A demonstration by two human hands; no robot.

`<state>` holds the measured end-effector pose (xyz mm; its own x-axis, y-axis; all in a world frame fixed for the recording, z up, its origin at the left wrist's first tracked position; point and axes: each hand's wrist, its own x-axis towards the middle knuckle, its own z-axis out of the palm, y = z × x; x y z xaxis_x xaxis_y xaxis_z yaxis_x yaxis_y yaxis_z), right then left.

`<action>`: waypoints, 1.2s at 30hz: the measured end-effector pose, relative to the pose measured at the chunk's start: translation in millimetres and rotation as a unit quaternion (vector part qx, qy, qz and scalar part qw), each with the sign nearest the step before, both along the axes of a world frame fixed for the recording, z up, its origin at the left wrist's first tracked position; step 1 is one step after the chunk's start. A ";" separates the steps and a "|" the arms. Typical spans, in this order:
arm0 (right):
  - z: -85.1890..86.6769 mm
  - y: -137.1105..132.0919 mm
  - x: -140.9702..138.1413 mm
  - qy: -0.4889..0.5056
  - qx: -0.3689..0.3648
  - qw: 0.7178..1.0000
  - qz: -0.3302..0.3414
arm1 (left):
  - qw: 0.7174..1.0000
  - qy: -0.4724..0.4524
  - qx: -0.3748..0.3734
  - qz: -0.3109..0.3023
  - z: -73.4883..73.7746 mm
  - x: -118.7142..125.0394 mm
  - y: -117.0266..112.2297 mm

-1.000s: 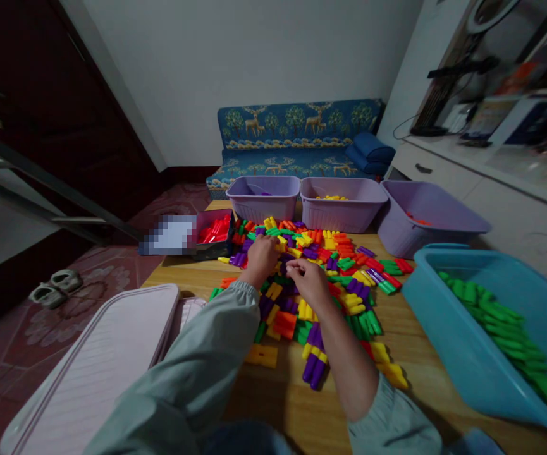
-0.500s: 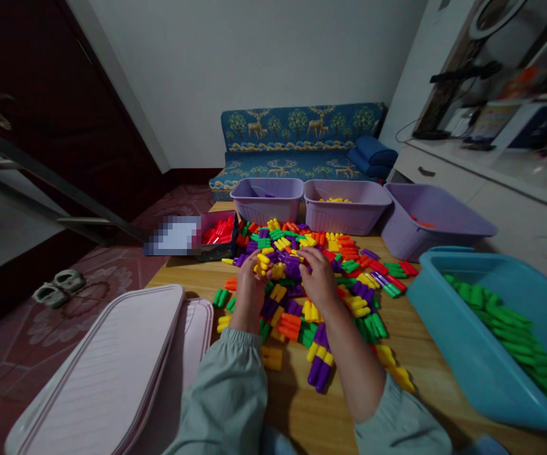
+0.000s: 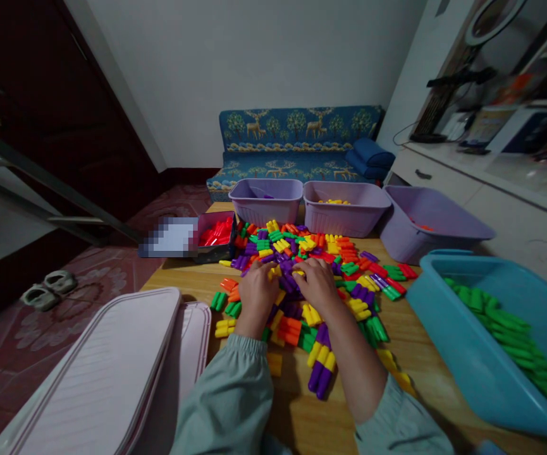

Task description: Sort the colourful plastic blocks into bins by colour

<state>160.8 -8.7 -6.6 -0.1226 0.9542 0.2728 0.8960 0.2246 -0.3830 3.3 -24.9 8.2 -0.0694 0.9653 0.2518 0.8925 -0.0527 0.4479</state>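
Note:
Many plastic building blocks in yellow, purple, green, orange and red lie heaped on the wooden table [image 3: 296,417]. My left hand [image 3: 257,294] is over the middle of the heap, back turned up, fingers curled round yellow blocks [image 3: 274,272] that show only in part. Close to its right, my right hand [image 3: 319,283] pinches another yellow block [image 3: 298,273] between thumb and fingers. Purple blocks [image 3: 290,284] lie between and below the two hands. Joined purple and yellow blocks [image 3: 321,363] rest nearer to me.
Three lilac bins [image 3: 266,205] line the table's back, holding a few blocks. A blue bin [image 3: 448,341] with green blocks stands at right. At left are a dark box [image 3: 214,253] of red blocks and stacked pale lids [image 3: 97,366]. Behind is a patterned sofa [image 3: 296,129].
My left hand has turned from palm showing to back up and moved lower over the heap, covering most of its yellow blocks. My right hand has dipped slightly.

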 end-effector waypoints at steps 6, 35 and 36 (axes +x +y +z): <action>-1.4 -4.1 -2.5 0.008 -0.002 1.000 0.012 | 0.998 0.057 -0.017 -0.008 -5.2 2.7 3.9; 7.1 -7.7 -19.8 0.710 -0.119 0.693 -0.022 | 0.734 -0.664 -0.110 -0.089 -6.2 20.9 19.6; 6.1 -6.9 -18.3 0.712 -0.107 0.693 -0.035 | 0.727 -0.672 -0.111 -0.088 -5.4 20.9 19.1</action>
<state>142.5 -15.6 -0.4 0.1755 0.9813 -0.0790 -0.4186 0.0017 -0.9082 24.2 -5.8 2.8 0.0205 0.9954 -0.0933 -0.3711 0.0942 0.9238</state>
